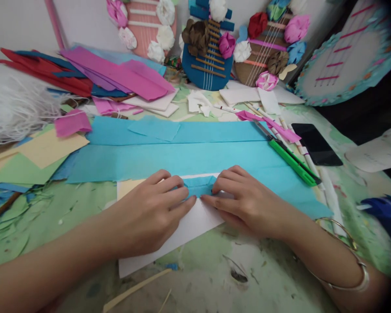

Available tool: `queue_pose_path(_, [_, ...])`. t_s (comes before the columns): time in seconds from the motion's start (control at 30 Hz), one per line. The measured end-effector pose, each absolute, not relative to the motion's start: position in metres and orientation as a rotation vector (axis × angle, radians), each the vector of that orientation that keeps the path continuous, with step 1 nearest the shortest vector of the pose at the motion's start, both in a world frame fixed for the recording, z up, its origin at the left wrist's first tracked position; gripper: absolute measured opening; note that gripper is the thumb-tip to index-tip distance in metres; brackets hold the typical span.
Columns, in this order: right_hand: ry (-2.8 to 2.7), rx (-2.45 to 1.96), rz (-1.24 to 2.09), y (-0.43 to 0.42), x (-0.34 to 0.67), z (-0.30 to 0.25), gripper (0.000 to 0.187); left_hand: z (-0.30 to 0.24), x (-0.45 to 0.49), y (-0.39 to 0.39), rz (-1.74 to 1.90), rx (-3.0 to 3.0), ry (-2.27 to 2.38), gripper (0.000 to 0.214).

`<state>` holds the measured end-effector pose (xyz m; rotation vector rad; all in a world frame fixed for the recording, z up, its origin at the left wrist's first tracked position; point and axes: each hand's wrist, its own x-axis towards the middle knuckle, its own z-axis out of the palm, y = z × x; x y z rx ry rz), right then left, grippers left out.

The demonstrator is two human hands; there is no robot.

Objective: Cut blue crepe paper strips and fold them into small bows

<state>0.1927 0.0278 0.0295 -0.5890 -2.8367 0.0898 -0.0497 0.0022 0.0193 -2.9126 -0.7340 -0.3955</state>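
A small folded strip of blue crepe paper (pixel 200 186) lies between my hands, over a white sheet of paper (pixel 195 222). My left hand (pixel 153 208) grips the strip's left end with curled fingers. At its right end, my right hand (pixel 247 200) pinches the same strip. Both thumbs or fingertips nearly meet at the strip's lower edge. Behind the hands stretch wide bands of blue crepe paper (pixel 143 158), with a smaller blue piece (pixel 156 129) on top. Part of the white sheet is hidden under my left hand.
A green utility knife (pixel 293 163) lies on the right beside a black phone (pixel 316 144). At left are white string (pixel 16 108) and coloured paper scraps (pixel 35 161). Decorated paper instruments (pixel 208 56) lean on the wall behind. Pink and red paper (pixel 117 71) is stacked at the back.
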Motion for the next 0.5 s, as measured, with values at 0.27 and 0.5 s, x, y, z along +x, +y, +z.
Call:
queue_pose_path(0.27, [-2.830,-0.590,0.126,0.0297,0.1960,0.0311,0.024,0.0224,-0.0504,0.0051,-0.502,-2.922,-0.693,0.022])
queue_pose_path(0.5, [-2.808,-0.596,0.176,0.0298,0.1980,0.0306,0.020,0.0219,-0.0523,0.0039,-0.580,-2.935,-0.722,0.021])
